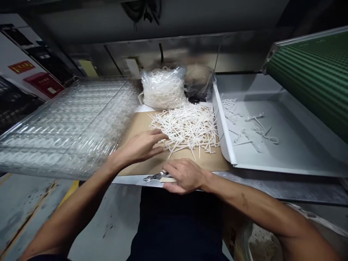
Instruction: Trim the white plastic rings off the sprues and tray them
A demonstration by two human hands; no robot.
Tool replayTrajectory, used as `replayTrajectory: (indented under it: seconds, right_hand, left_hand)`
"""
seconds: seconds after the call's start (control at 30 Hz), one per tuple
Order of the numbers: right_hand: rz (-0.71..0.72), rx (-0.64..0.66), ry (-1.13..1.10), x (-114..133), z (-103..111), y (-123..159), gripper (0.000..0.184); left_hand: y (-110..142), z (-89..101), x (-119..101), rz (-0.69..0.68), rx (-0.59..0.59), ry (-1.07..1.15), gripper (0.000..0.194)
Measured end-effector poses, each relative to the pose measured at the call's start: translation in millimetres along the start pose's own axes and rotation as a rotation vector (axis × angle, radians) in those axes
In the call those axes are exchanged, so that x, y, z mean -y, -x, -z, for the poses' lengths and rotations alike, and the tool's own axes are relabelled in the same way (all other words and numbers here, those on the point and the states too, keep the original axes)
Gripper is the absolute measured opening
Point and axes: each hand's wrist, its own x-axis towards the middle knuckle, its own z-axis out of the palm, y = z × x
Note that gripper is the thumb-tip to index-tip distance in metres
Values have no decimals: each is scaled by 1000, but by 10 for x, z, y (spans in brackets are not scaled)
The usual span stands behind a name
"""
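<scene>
My left hand rests with its fingers spread at the near left edge of a loose heap of thin white plastic sticks. The heap lies on a brown cardboard sheet. My right hand is curled at the front edge of the bench around a small metal pliers-like tool, whose metal tip sticks out to the left. Part of the tool is hidden by my fingers. A pale piece shows beside it.
A stack of clear plastic blister trays is at the left. Behind the heap stands a clear bag of white plastic parts. A grey metal tray holding white plastic pieces is at the right, below a green ribbed panel.
</scene>
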Motion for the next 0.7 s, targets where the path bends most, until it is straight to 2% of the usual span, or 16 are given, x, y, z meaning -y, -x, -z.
replayTrajectory:
  seconds: [0.1,0.2,0.33,0.4,0.47,0.57,0.63,0.7]
  right_hand:
    - [-5,26,16,15,32,-14,41]
    - [-15,74,34,27,73,-30,44]
    - [-22,115,35,50,108,-47,47]
    - [-22,127,37,58,112,-53,50]
    - [-32,129,38,58,112,-57,52]
    - [-50,125,16,41,121,-56,53]
    - [-50,132,-2,23,133,-53,52]
    - [-55,139,-6,2,149,-50,51]
  left_hand:
    - [-181,-212,34,16,100,-68,27]
    - [-290,-273,103,48,103,-175,27]
    - [-480,-104,174,-24,41,-182,30]
    - [-666,40,85,-110,-3,-135,29]
    - [-919,188,-147,-208,-49,-100,30]
    - [-1378,342,-715,-383,-94,-70,30]
    - [-1706,339,-1139,-495,-69,-69,30]
    - [-2024,221,-1515,-582,11,-82,28]
